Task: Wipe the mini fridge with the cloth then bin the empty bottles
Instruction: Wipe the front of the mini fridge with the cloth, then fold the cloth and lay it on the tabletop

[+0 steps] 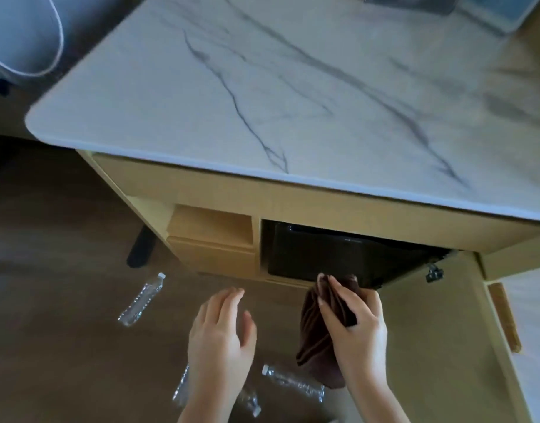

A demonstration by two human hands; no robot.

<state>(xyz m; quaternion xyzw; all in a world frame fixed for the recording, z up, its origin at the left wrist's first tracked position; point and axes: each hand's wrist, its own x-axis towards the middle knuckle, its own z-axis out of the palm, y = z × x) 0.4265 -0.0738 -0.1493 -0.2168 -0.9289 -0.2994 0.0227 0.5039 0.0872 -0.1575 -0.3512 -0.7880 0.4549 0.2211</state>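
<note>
A black mini fridge [323,254] sits inside the open cabinet under the marble counter. My right hand [354,319] grips a dark brown cloth [314,340] just in front of the fridge's lower front edge; the cloth hangs down below the hand. To its left, my left hand [222,337] hovers open above the floor, holding nothing. Clear empty plastic bottles lie on the brown floor: one [142,300] to the left, one [293,381] under the cloth, and crumpled ones [250,401] partly hidden by my left forearm.
The marble countertop [293,87] overhangs the cabinet. The cabinet door [445,331] stands swung open on the right. Wooden drawers [213,245] sit left of the fridge. A white bin [21,35] stands at the upper left, and a black chair leg [142,248] rests on the floor.
</note>
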